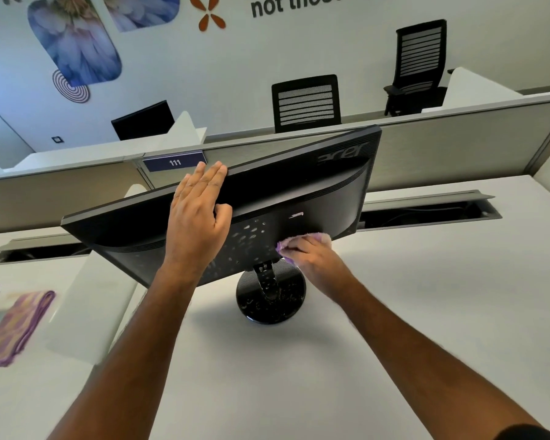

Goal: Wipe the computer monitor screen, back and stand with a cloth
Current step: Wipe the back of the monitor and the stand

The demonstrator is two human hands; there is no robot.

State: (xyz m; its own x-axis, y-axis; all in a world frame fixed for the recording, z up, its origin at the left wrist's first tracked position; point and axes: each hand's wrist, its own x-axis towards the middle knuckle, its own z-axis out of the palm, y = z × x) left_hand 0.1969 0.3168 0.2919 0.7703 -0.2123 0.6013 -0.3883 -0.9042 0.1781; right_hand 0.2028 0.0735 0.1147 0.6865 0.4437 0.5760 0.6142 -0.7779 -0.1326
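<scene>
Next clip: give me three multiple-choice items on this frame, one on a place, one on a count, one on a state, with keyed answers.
1. Where does the spare folded cloth lie?
A) on the desk at far left
B) on the monitor stand
C) over a chair

2. How many office chairs show behind the partition?
A) one
B) three
C) five

3. What is the left hand doing?
A) hanging idle
B) resting flat with straight fingers on the monitor's top edge
C) gripping the round base

Answers: 1 A, it lies on the white desk by the left edge. 2 B, three black backs rise there. 3 B, while the right hand holds the wiping cloth against the back.
</scene>
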